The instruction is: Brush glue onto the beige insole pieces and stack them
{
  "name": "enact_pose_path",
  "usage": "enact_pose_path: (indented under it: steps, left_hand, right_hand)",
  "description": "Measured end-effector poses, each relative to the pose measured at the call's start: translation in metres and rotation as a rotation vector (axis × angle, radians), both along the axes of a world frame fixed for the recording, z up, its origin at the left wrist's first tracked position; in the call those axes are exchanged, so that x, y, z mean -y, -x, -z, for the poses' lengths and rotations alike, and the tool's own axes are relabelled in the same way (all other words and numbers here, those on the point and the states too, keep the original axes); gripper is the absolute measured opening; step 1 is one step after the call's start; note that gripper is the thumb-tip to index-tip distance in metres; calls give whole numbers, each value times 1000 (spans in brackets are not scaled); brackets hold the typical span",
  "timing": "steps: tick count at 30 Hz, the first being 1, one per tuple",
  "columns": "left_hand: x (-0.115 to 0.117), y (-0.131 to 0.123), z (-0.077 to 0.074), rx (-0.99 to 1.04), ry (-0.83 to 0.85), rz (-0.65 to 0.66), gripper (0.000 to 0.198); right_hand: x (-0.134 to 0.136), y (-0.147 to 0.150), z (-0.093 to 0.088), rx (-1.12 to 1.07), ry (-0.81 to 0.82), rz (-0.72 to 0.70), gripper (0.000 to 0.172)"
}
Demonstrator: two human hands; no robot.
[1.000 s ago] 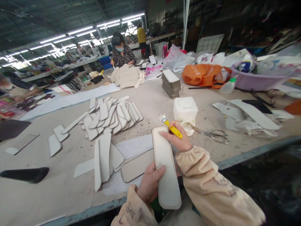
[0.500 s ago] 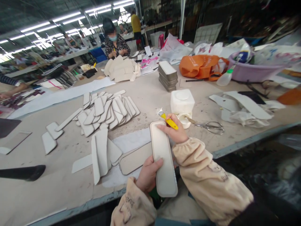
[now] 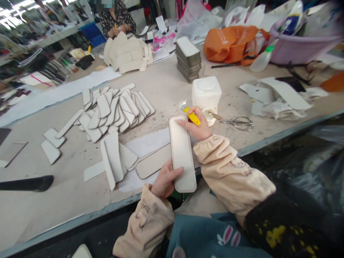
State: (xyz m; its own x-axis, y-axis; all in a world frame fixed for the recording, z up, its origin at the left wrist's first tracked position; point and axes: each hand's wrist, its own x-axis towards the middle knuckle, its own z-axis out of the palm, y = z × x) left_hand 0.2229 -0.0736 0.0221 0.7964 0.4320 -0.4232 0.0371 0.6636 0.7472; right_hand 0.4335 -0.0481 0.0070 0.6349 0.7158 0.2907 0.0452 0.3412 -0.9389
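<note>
A long off-white panel with rounded corners and a darker edge (image 3: pixel 183 154) is held tilted at the table's front edge. My left hand (image 3: pixel 166 178) is closed around its lower left side, thumb on the face. My right hand (image 3: pixel 198 125) grips a yellow-handled brush (image 3: pixel 194 117), bristles pointing up and left; its thumb presses on the panel's upper end. Behind the panel, a similar grey-beige panel (image 3: pixel 153 162) lies on white paper. Beyond the brush stands a white plastic container (image 3: pixel 206 91) with a cut opening at its base, where a stick rests.
Scissors (image 3: pixel 238 123) lie right of the container. Many pale padded pieces (image 3: pixel 113 111) are heaped left, with loose strips (image 3: pixel 114 154) nearer. Farther back are a stack of panels (image 3: pixel 188 59), an orange bag (image 3: pixel 231 44) and a purple basin (image 3: pixel 303 43). A co-worker (image 3: pixel 115 21) sits opposite.
The view has tilted down, so the table things appear higher and more of my lap shows. Both hands keep their hold on the panel and brush.
</note>
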Motion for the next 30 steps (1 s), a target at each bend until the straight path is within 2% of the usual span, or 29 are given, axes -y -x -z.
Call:
enact_pose_path:
  steps: [3, 9, 13, 17, 20, 24, 26, 30]
  left_hand:
    - [4, 11, 4, 3, -31, 19, 66]
    - [8, 23, 12, 13, -8, 19, 57]
    - [4, 28, 9, -2, 6, 27, 55]
    - [-11, 41, 1, -54, -54, -54, 52]
    - [-29, 57, -3, -222, -209, -157, 50]
    - [-51, 77, 2, -457, -536, -302, 51]
    - [-58, 84, 7, -538, -703, -310, 45]
    - [-62, 90, 14, -680, -964, -211, 33]
  right_hand:
    - [1, -2, 0, 31, 6, 13, 47]
    - [-2, 1, 5, 75, 24, 4, 42]
    - [-3, 4, 9, 114, 53, 26, 41]
    - [-5, 4, 16, 189, 91, 79, 40]
    - [-7, 3, 22, 259, 141, 135, 41]
    - [-8, 3, 30, 399, 260, 184, 43]
    - [-8, 4, 31, 479, 322, 193, 42]
    - [-5, 7, 31, 733, 525, 222, 36]
